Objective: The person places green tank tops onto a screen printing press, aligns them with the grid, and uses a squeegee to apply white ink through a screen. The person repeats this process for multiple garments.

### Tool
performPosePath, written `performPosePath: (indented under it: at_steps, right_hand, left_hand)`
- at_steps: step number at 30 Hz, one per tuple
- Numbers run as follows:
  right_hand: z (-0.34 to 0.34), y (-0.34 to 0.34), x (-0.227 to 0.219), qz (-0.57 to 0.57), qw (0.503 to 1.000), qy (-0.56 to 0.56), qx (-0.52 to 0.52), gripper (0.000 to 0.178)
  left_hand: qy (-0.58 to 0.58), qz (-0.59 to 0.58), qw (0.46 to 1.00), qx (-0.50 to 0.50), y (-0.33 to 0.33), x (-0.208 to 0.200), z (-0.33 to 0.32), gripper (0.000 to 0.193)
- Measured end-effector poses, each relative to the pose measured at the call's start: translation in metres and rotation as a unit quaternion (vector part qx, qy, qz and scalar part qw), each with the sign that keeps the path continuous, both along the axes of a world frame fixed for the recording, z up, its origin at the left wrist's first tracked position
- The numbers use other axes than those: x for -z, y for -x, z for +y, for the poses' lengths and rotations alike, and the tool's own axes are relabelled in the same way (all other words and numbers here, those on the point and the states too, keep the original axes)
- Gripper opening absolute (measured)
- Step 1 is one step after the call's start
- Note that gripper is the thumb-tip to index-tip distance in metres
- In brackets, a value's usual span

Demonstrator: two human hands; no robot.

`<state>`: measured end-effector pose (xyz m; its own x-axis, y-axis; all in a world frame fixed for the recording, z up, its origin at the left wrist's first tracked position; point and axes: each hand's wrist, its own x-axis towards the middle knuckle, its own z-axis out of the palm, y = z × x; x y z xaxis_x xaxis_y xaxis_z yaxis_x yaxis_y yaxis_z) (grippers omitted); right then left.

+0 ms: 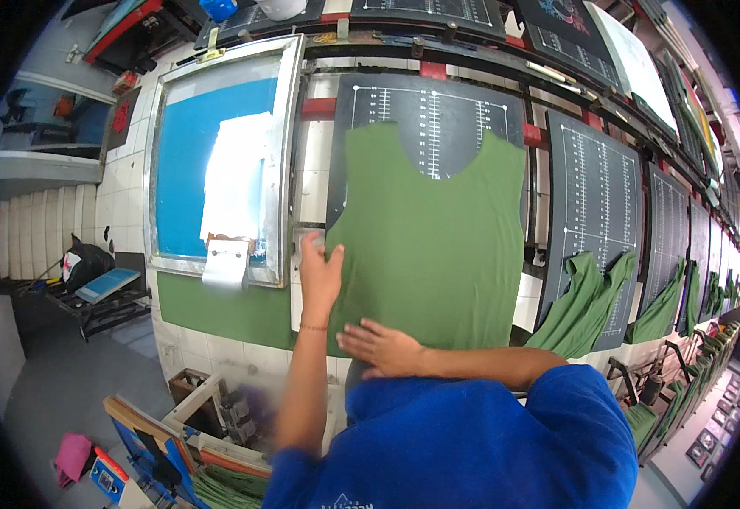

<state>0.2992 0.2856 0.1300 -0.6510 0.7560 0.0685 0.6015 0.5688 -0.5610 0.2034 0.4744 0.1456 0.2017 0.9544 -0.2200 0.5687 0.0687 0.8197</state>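
Observation:
A green sleeveless shirt panel (429,246) lies spread over a dark printing board (455,106) marked with white ruler lines. At the panel's left edge is my left hand (321,273), thumb apart from the fingers, beside or touching the cloth. My right hand (380,348) rests flat near the lower left of the panel, fingers stretched out. Left of it stands a metal-framed printing screen (156,170) with blue mesh and a bright white patch. A squeegee or scraper with a pale blade (227,265) sits at that patch's lower end. More green cloth (217,310) shows below the frame.
To the right, more ruled boards (595,187) carry green pieces (586,297). A metal rail (370,47) runs behind the boards. Below left are a wooden-framed stand (187,411) and leaning frames (145,437). A low rack (103,297) stands farther left on the grey floor.

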Motion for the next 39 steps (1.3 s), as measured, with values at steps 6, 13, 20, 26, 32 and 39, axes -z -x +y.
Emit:
performPosePath:
  at_steps: [6, 13, 20, 26, 32, 39]
  right_hand:
    - [0.155, -0.118, -0.010, -0.111, 0.978, 0.042, 0.173, 0.091]
    - [0.280, -0.155, 0.015, -0.156, 0.921, -0.130, 0.331, 0.086]
    - [0.025, 0.006, 0.001, -0.096, 0.995, -0.014, -0.011, 0.079]
    - [0.082, -0.228, -0.025, -0.245, 0.946, 0.048, 0.205, 0.085]
    - [0.137, -0.377, 0.013, -0.251, 0.902, -0.091, 0.339, 0.085]
    - [-0.089, -0.157, -0.022, -0.145, 0.982, 0.093, 0.078, 0.084]
  left_hand:
    - [0.006, 0.080, 0.995, 0.063, -0.006, 0.006, 0.036, 0.027]
    - [-0.120, 0.129, 0.983, 0.061, -0.001, 0.000, 0.029, 0.015]
    - [-0.217, 0.137, 0.966, 0.038, -0.005, -0.020, -0.006, 0.028]
    - [-0.190, 0.197, 0.945, 0.179, -0.013, 0.001, -0.111, 0.055]
    - [-0.223, 0.257, 0.879, 0.333, -0.076, 0.010, -0.089, 0.072]
    - [-0.354, 0.307, 0.851, 0.237, -0.159, 0.036, 0.104, 0.069]
